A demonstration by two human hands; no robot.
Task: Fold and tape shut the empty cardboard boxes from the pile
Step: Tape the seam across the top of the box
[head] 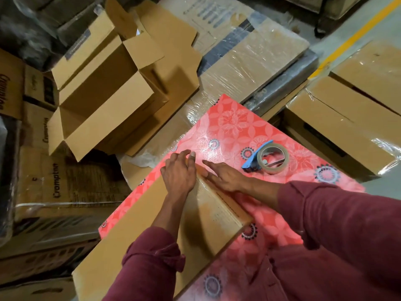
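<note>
I see the cardboard box (195, 216) lying on the table (234, 124), which is covered in a coral floral cloth, with its long axis running from the lower left toward the middle of the view. Both hands sit at its far end. The left hand (179, 173) lies on the top face with fingers extended and slightly spread, fingertips reaching the far edge; it presses rather than grips. The right hand (223, 177) rests flat along the right edge of the same end, fingers straight and together, pointing toward the left hand, nothing clamped in it. The two hands are just beside each other at the seam. The box is plain brown corrugated board, closed on top, with a glossy strip of clear tape visible under the hands; small dark print on its right side face is too blurred for me to read. A roll of tan tape in a blue dispenser (265, 156) lies on the cloth near the right hand, apart from the box. To the upper left, an open empty box (102, 109) sits on the pile with its flaps standing out. Stacked cartons (58, 181) at the left carry the word "Crompton" in dark lettering. Both sleeves are maroon.
</note>
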